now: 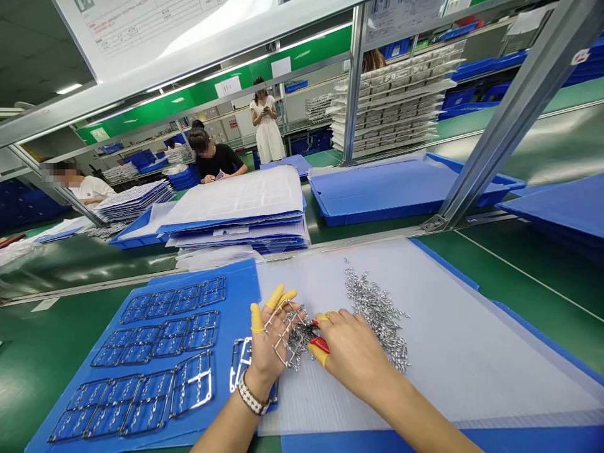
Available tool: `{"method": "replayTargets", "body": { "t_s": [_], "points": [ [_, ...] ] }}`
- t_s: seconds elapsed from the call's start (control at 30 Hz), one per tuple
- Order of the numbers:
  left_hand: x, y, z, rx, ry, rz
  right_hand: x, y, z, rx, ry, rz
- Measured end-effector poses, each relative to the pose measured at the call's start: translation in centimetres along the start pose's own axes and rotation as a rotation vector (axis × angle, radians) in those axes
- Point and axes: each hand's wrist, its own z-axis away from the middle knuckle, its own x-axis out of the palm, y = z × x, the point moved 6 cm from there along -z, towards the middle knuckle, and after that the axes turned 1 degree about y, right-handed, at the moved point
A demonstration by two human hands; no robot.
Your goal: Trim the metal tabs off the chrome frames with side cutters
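Note:
My left hand (265, 355), wearing yellow finger cots, is palm up with its fingers partly spread. It supports a small rectangular metal wire frame (278, 344) with crossing bars, tilted across the fingers. My right hand (352, 352), also in yellow finger cots, is closed around red-handled pliers (321, 344). The pliers' tip points toward the frame, though its jaws are hard to make out. Behind both hands is a small heap of twisted metal pieces (298, 362). Another wire frame (233, 371) lies partly hidden behind my left wrist.
Rows of similar frames (191, 380) lie on a blue sheet (236, 283) at left. A larger heap of twisted metal pieces (377, 308) sits on the white translucent sheet (453, 352). Beyond stand stacked sheets (236, 198), a blue tray (377, 189) and a slanted metal post (509, 119). Several people are farther back.

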Motion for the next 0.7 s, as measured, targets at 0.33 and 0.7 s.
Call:
{"method": "replayTargets", "body": {
  "t_s": [0.33, 0.7],
  "points": [
    [-0.2, -0.1, -0.1, 0.021, -0.009, -0.026, 0.5, -0.7, -0.1, -0.019, 0.002, 0.025],
    [-0.6, 0.6, -0.4, 0.05, 0.024, 0.067, 0.2, -2.2, 0.7, -0.036, -0.03, -0.076]
  ]
}}
